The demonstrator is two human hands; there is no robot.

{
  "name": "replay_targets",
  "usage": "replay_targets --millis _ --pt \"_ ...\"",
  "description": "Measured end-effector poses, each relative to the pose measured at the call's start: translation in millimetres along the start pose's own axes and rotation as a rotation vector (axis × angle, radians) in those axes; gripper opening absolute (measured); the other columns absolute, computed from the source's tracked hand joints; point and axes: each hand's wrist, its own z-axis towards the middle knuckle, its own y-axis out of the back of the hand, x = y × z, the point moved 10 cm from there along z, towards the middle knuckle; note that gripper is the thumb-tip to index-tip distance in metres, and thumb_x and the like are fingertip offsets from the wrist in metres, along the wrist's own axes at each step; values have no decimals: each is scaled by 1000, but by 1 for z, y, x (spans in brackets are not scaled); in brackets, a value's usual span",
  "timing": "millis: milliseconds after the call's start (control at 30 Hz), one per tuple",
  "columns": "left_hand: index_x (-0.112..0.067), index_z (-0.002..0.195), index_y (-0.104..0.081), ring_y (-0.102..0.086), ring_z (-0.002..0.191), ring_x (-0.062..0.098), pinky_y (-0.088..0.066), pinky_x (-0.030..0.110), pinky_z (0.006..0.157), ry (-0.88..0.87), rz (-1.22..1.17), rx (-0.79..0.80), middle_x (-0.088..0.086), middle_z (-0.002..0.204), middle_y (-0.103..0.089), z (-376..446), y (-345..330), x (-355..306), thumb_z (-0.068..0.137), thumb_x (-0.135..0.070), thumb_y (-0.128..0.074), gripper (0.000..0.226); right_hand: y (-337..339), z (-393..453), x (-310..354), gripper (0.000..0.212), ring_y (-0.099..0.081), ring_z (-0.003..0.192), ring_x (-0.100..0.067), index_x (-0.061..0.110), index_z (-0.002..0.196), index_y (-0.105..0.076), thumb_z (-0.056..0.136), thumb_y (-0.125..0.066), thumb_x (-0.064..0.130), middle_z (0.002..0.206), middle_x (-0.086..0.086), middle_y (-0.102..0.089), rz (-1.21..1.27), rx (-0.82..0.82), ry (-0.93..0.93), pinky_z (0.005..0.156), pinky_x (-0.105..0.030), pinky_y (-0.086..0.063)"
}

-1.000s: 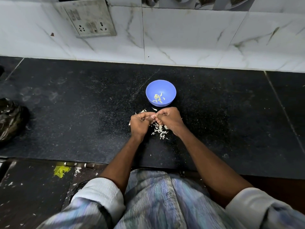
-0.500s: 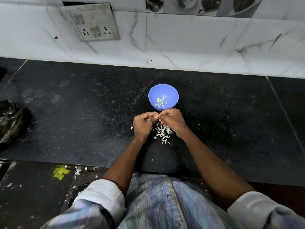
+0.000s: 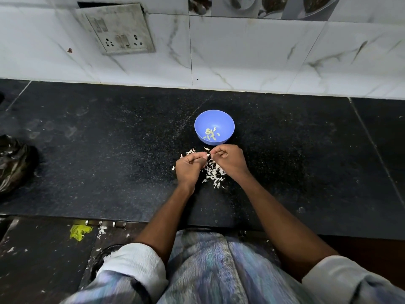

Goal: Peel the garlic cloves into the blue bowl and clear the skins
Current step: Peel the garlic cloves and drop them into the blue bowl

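Item: small pale garlic clove [image 3: 206, 155], pinched between your left hand [image 3: 190, 166] and right hand [image 3: 228, 160], fingers curled, just near of round blue plastic bowl [image 3: 228, 121]. Loose white skins [image 3: 213, 174] beneath. Strip skin downward; drop clove bowlward only when bare.

Bowl [image 3: 214, 127] on counter [image 3: 109, 150], skins [image 3: 213, 175] just before it, bag [image 3: 13, 163] far left, wall socket [image 3: 119, 29] behind.

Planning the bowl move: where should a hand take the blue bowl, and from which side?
Pinch the far rim of the blue bowl, coming from above and behind. It stands upright and open, its rim is bare, and both hands and the skins crowd its near side.
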Motion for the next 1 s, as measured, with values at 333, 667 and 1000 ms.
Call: replay_targets --millis 333,667,1000 --pt "-21 91 -84 -61 60 -5 -46 10 60 -280 496 -38 -9 77 -77 -8 -1 -33 93 -12 -76 12 3 -2 8 4 -70 69 0 23 85 -80 82 -79 21 75 15 -75 -140 -23 78 77 -34 -62" --pt "-20 89 -82 -63 62 7 -52 18 64 -300 571 -3 -4 73 -75 -4 -4 -33 91 -5 -71 19 1 -2 14 5 -68 67 1 22 85 -78 84 -77 18 72 14 -73 -209 39 115 76 -34 -62" --pt "-5 102 -80 -70 73 16 -62 33 79 -66 150 33 13 83 -79 -2 -5 -9 91 4 -75 14 -1 -5 19 8 -59 59 3 18 85 -75 86 -69 12 66 15 -66 -273 115 119 67 -24 -52"
